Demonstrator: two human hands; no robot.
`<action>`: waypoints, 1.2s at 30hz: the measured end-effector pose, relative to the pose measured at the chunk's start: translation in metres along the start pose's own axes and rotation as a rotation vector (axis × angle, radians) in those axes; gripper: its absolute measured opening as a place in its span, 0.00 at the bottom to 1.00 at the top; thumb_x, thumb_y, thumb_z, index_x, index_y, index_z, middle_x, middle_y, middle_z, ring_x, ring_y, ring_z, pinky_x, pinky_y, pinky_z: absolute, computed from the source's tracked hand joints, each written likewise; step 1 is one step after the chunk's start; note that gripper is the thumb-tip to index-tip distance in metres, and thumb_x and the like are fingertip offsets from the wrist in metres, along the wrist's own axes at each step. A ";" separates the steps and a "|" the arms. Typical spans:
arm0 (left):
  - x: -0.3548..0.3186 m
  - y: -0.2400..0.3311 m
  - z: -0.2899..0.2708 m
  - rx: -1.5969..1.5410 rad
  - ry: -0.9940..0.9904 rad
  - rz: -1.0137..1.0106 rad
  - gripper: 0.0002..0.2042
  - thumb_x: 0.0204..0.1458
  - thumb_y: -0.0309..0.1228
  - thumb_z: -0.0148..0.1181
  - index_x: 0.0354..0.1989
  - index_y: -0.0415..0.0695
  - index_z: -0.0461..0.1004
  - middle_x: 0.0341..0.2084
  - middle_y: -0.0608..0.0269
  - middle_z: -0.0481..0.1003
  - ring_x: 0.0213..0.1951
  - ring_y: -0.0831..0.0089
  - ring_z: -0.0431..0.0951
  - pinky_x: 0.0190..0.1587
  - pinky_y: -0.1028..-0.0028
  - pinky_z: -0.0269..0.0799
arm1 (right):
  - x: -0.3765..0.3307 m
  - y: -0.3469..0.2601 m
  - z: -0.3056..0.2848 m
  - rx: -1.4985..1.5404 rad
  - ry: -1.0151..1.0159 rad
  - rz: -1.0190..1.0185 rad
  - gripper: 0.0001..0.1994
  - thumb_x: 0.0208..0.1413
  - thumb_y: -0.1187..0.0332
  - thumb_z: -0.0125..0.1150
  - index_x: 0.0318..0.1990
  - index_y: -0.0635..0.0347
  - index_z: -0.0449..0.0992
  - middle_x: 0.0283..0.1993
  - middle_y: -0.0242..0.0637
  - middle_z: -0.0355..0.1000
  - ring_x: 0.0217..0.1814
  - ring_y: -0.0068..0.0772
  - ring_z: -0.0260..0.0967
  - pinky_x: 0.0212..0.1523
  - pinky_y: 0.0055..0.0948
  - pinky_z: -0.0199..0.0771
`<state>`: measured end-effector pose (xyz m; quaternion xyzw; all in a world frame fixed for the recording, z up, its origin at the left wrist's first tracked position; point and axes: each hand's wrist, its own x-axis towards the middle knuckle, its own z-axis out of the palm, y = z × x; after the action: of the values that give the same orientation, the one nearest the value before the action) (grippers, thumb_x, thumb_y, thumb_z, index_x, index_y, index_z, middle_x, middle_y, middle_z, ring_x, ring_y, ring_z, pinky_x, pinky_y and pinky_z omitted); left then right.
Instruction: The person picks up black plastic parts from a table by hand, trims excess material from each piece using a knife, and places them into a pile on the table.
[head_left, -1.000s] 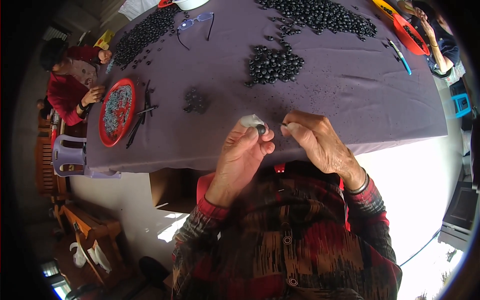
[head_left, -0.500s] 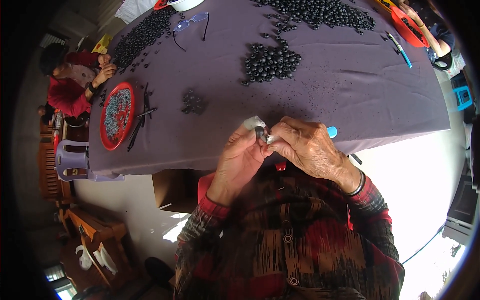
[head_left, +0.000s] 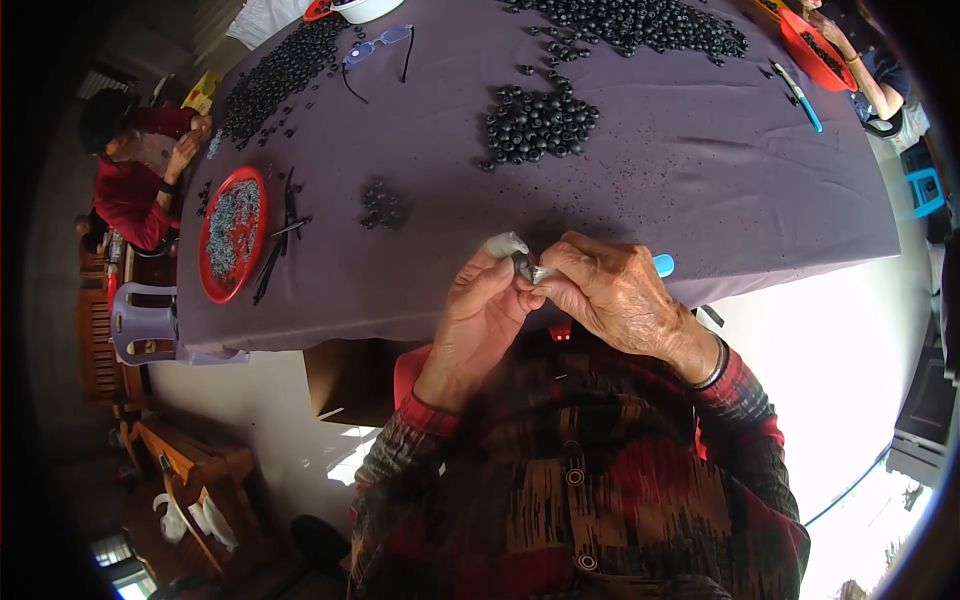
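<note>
My left hand (head_left: 483, 305) is closed in a pinch round a small, round black bead (head_left: 521, 264), just past the table's near edge. A white wrapping covers the tip of one of its fingers. My right hand (head_left: 618, 296) is also closed, its thumb and forefinger pressed together against the bead. White wrapping shows at its thumb tip too. From behind its knuckles sticks the rounded light blue end of a slim tool (head_left: 663, 265); the rest is hidden by the hand. Beyond my hands lies a heap of black beads (head_left: 540, 125), with a small cluster of darker pieces (head_left: 382, 204) to the left.
A red dish (head_left: 262, 225) of greyish bits stands at left beside dark thin tools (head_left: 288, 230). Glasses (head_left: 378, 45), more bead heaps (head_left: 640, 25), a blue-handled tool (head_left: 805, 105) and a red bowl (head_left: 815, 55) lie farther off. Two people sit at the table's sides.
My hands keep almost the same pinch on the bead. At the left, the other person's hands have shifted slightly and come together. The view has moved very slightly.
</note>
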<state>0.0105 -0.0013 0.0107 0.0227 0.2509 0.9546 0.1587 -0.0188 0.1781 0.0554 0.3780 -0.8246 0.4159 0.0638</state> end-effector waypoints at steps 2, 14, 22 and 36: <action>0.000 0.000 -0.001 0.000 -0.013 -0.006 0.09 0.57 0.26 0.49 0.46 0.41 0.69 0.36 0.63 0.74 0.38 0.76 0.74 0.39 0.75 0.71 | 0.000 -0.001 0.001 -0.010 0.017 -0.006 0.07 0.54 0.66 0.58 0.32 0.61 0.71 0.29 0.37 0.70 0.25 0.42 0.71 0.23 0.34 0.70; -0.001 0.001 0.001 0.101 0.061 0.003 0.07 0.57 0.27 0.51 0.42 0.45 0.71 0.32 0.66 0.74 0.34 0.78 0.74 0.38 0.74 0.73 | 0.000 0.000 0.001 0.039 0.026 0.027 0.06 0.54 0.70 0.58 0.32 0.63 0.72 0.26 0.39 0.69 0.24 0.44 0.70 0.22 0.33 0.68; -0.002 0.004 -0.002 0.160 0.065 0.008 0.07 0.57 0.26 0.51 0.42 0.44 0.72 0.32 0.65 0.74 0.35 0.77 0.75 0.40 0.73 0.75 | 0.001 0.001 0.003 0.036 0.027 0.027 0.05 0.53 0.70 0.59 0.31 0.62 0.72 0.27 0.39 0.69 0.24 0.44 0.69 0.23 0.34 0.68; -0.002 -0.013 0.003 0.095 0.031 -0.069 0.08 0.55 0.24 0.53 0.43 0.42 0.70 0.34 0.63 0.71 0.33 0.77 0.67 0.38 0.75 0.74 | 0.005 0.021 -0.020 0.133 0.008 0.259 0.10 0.54 0.66 0.59 0.38 0.65 0.72 0.27 0.41 0.69 0.26 0.35 0.68 0.28 0.31 0.68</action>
<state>0.0162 0.0100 0.0072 0.0065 0.2992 0.9358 0.1866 -0.0407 0.1972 0.0569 0.2701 -0.8368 0.4760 -0.0126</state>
